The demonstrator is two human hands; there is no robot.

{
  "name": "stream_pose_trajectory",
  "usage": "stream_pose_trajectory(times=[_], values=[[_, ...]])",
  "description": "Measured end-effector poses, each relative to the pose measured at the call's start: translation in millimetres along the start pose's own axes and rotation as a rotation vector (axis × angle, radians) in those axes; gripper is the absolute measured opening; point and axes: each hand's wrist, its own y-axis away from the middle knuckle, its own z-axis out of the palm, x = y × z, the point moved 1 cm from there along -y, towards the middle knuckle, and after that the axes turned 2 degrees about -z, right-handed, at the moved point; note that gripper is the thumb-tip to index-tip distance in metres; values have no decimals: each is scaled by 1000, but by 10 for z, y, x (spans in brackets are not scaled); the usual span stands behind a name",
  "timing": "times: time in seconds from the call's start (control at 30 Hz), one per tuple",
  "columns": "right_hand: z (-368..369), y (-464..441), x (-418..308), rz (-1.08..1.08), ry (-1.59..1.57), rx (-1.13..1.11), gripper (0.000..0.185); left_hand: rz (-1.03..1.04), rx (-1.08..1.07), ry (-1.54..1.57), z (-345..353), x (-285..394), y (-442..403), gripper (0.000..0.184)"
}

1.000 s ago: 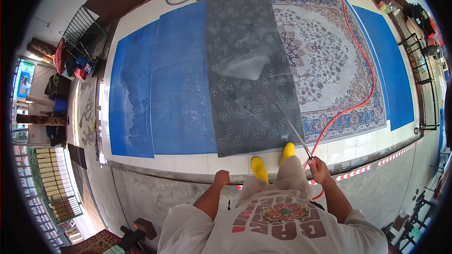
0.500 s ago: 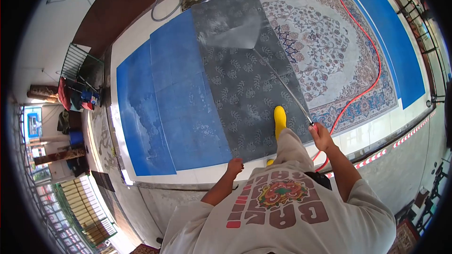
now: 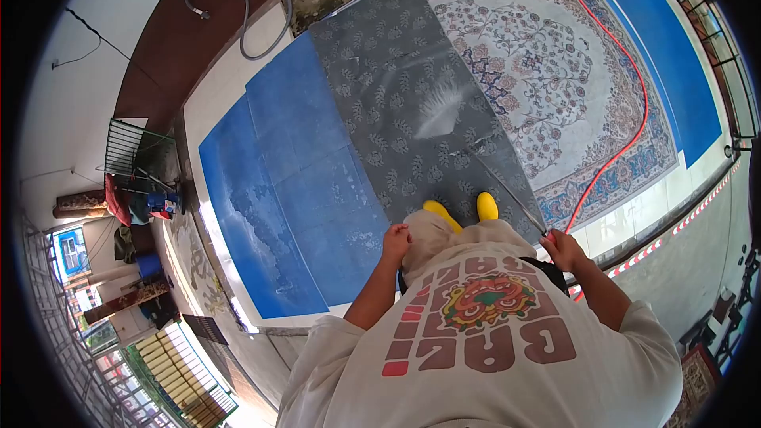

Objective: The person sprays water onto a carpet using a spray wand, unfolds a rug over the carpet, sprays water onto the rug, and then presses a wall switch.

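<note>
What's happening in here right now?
A person in yellow rubber boots stands on a dark grey, flower-patterned mat. Their right hand holds a long, thin metal wand, whose white, fan-shaped spray falls on the mat. Their left hand is loosely curled, seemingly holding nothing. A thin red hose crosses the cream, blue-bordered floral rug alongside.
</note>
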Motion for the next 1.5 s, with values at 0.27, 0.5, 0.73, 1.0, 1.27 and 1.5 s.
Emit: stream_pose_trajectory(times=[0.27,0.5,0.73,1.0,1.27,1.5], values=[[-97,-1477,-1246,-52,39,-107,44,-124,-13,-88,-897,12,-1018,13],[7,-2945,-2555,2,-146,-89,46,21,-50,-283,-1972,924,-2255,15],[-7,-3359,-3244,36,-127,23,42,-48,81,-29,-2911,2842,-3097,17],[-218,-3190,-3117,158,-113,108,35,-64,13,-176,-2858,3756,-3797,16],[-352,-3680,-3247,238,-177,177,39,-115,-64,-235,-2718,4276,-3874,21],[-952,-4312,-3883,255,-178,-45,37,-178,-24,-259,-3006,4985,-4487,26]])
